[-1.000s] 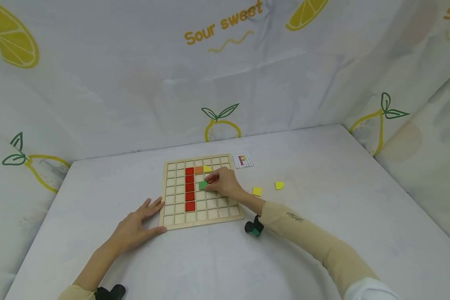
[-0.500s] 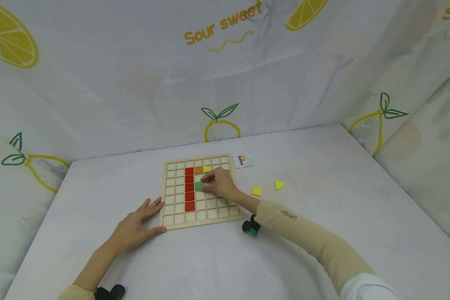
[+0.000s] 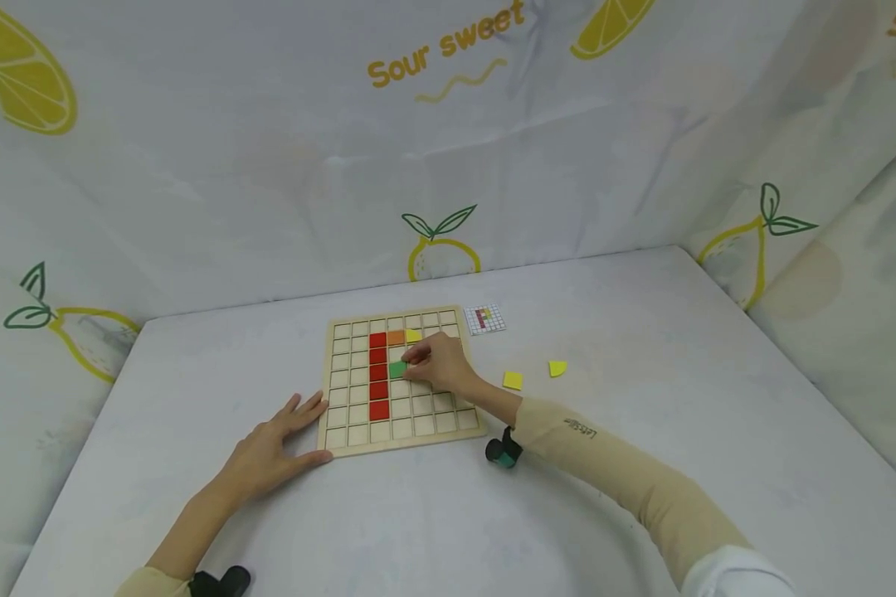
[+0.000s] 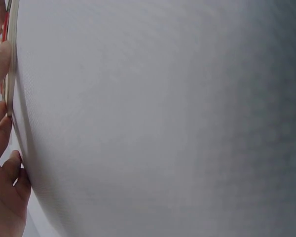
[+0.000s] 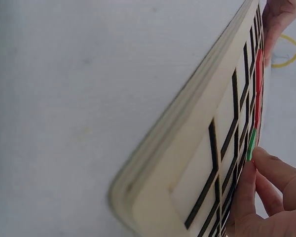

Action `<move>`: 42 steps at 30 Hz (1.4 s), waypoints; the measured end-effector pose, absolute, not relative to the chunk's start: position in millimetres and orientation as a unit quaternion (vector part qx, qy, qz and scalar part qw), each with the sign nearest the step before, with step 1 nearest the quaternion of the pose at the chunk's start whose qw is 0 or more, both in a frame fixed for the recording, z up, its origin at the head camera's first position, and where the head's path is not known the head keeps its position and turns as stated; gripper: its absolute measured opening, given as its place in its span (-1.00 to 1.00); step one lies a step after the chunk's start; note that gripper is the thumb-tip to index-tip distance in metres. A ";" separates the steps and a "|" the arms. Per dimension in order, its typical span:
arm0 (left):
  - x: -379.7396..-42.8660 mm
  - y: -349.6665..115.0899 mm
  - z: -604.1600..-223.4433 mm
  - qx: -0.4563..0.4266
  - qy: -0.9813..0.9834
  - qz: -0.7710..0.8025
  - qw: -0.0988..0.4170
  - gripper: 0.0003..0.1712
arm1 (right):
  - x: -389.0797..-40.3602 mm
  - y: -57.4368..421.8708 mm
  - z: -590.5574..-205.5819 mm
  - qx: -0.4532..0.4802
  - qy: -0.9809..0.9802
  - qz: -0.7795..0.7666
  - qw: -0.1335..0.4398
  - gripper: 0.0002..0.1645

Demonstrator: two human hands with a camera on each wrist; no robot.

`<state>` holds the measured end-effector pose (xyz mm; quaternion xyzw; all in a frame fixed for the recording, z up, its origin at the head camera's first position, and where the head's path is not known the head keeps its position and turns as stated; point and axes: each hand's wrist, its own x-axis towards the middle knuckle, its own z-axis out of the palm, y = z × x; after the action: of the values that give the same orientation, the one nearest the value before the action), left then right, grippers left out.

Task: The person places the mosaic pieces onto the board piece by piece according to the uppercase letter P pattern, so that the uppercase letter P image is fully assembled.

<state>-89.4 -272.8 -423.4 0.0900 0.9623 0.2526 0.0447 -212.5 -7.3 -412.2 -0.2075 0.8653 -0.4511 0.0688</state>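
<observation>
A wooden grid board (image 3: 347, 434) lies flat on the white table. On it, several red square tiles (image 3: 378, 372) form a column, with an orange tile (image 3: 396, 337) and a rounded yellow tile (image 3: 413, 336) beside the top one. My right hand (image 3: 444, 365) pinches a green square tile (image 3: 396, 370) between thumb and fingers, over the cell right of the red column. In the right wrist view, the fingertips meet at the end of the green tile (image 5: 251, 144). With spread, fairly straight fingers, my left hand (image 3: 269, 452) touches the board's left edge and near corner.
Behind the board's right side lies a small printed pattern card (image 3: 484, 319). To the right are a yellow square tile (image 3: 512, 381) and a yellow rounded-corner tile (image 3: 557, 368). A white lemon-print cloth (image 3: 269, 207) hangs behind the table.
My right hand has moved slightly left with the green tile, bringing it against the red column and into line with its cell. My left hand has stayed at the board's edge.
</observation>
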 end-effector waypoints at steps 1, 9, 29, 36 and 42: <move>-89.7 -272.9 -423.5 0.090 0.962 0.253 0.046 -0.08 | -212.6 -5.6 -412.1 -0.203 0.863 -0.457 0.073 -0.77; -91.2 -272.0 -422.6 0.086 0.963 0.249 0.049 -0.06 | -208.0 35.4 -402.7 -0.149 0.852 -0.490 0.111 -0.71; -90.0 -273.3 -421.8 0.079 0.965 0.246 0.051 -0.05 | -189.7 167.8 -388.4 -0.081 0.869 -0.475 0.113 -0.60; -88.9 -272.7 -421.7 0.081 0.965 0.246 0.052 -0.06 | -191.7 191.6 -388.9 -0.055 0.884 -0.451 0.112 -0.54; -89.3 -272.0 -421.4 0.081 0.963 0.251 0.050 -0.07 | -193.9 196.4 -393.7 -0.045 0.885 -0.450 0.111 -0.50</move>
<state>-89.3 -272.0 -421.4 0.0810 0.9633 0.2511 0.0501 -193.9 196.4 -393.7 -0.0452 0.8848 -0.4503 0.1113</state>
